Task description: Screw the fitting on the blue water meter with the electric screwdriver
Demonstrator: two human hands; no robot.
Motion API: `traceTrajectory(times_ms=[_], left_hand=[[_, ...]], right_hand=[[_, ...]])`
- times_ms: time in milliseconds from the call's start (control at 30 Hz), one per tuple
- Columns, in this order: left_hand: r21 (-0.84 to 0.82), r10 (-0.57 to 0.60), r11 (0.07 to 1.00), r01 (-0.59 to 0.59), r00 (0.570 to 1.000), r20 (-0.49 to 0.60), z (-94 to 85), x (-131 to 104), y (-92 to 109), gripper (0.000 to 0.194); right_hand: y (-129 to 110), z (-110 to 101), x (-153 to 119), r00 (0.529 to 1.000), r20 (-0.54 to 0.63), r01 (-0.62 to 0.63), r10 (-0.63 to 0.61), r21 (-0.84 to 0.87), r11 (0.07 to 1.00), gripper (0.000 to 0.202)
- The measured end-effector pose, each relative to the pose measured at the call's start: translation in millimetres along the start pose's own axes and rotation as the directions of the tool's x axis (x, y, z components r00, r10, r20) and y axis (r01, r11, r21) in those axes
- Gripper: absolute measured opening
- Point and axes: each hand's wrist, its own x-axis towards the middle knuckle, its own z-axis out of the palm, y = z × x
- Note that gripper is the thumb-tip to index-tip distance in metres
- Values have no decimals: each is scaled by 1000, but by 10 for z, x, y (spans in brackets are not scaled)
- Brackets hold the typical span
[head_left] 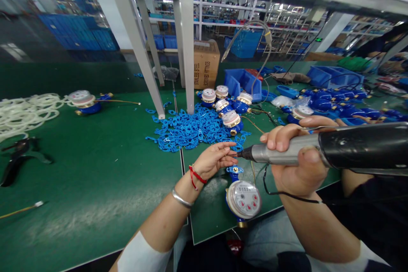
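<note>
- Two hands meet above a water meter [243, 199] at the bench's near edge: the left hand [213, 160] pinches its fingertips together at the tool's tip, on something too small to make out.
- Wrapped fully round the grey barrel, the right hand [298, 159] holds a power screwdriver [321, 151] lying almost level, bit pointing to nine o'clock.
- Keeping the bit square to the blue tab above the dial, pinching fingers clear, looks wise.
- At twelve o'clock lies a heap of blue plastic clips [191, 129], more meters [223, 104] beyond.
</note>
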Motion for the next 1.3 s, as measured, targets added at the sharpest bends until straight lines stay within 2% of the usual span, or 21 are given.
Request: traceTrajectory(times_ms=[133,300,533,633,700,767,800,833,900,933,1000,1067,1133,1300], left_hand=[[26,25,999,-26,1000,13,-4,-12,11,35],[54,39,998,-41,999,33,-3,-22,15,38],[93,51,994,-61,993,107,-18,-22,0,37],[173,47,982,-70,990,134,-8,-19,-10,40],[296,67,951,-88,994,81,-7,-4,-22,40],[498,137,862,-96,990,-46,-28,24,-42,36],[620,198,780,-90,974,-107,-48,40,-55,34],[734,264,675,-75,954,-145,-73,56,-70,32],[888,334,459,-30,932,-141,-126,80,-103,31],[922,321,388,-12,939,-123,-148,87,-120,33],[932,214,362,22,971,-106,-171,90,-149,38],[907,85,417,58,991,-102,-165,84,-169,39],[877,4,473,78,996,-91,-139,74,-177,36],[833,-97,548,71,995,-21,-100,65,-191,30]], right_hand=[[0,-9,-3,1000,-4,-26,26,35,999,33],[-28,1,5,1000,-5,23,-23,25,999,29],[-59,7,7,999,-41,18,-17,22,1000,29],[-61,0,11,999,-45,12,-12,6,1000,31],[-57,-13,13,999,-47,13,-13,-6,1000,31],[-43,-34,10,999,-38,6,-6,-4,1000,31],[-31,-47,6,1000,-23,-10,10,1,1000,31],[-16,-61,-1,1000,-4,-31,31,6,1000,31],[22,-89,-19,996,43,-81,80,15,997,32],[44,-100,-30,993,63,-105,104,18,994,32],[88,-116,-53,987,87,-138,135,25,990,32],[130,-123,-74,982,109,-157,153,31,987,31],[167,-123,-91,979,129,-162,156,39,986,29],[220,-108,-111,971,159,-185,179,23,982,27]])
